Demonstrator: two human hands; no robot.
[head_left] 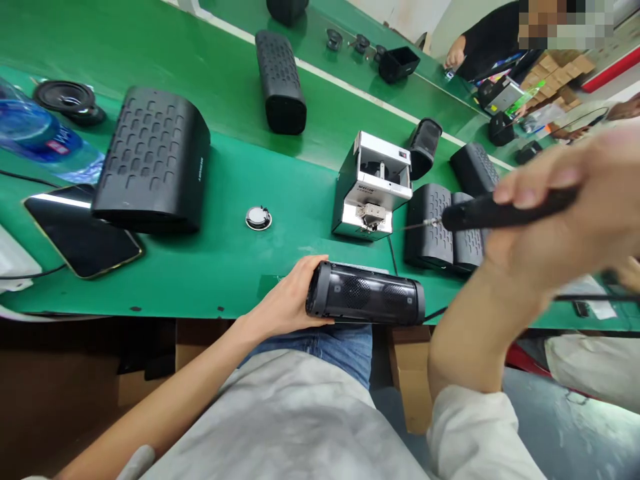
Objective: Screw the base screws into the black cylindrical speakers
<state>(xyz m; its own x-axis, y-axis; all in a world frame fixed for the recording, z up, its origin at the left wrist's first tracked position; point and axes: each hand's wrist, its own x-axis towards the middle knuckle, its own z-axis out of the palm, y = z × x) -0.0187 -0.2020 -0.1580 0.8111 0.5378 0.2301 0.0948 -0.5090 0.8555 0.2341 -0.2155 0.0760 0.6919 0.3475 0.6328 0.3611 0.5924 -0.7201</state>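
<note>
My left hand (287, 300) grips the left end of a black cylindrical speaker (367, 293) that lies on its side at the near edge of the green table (225, 253). My right hand (560, 207) is raised at the right, closed round a black electric screwdriver (500, 210). Its thin bit points left and reaches the outlet of a small silver screw feeder box (373, 183). A cable runs from under my right hand across the table edge.
A large black speaker grille (155, 160), a phone (80, 230), a water bottle (35, 133), a loose speaker driver (67, 100) and a small round part (259, 218) lie at left. More black speaker shells (443, 223) stand right of the feeder. Another person (495, 40) sits across the table.
</note>
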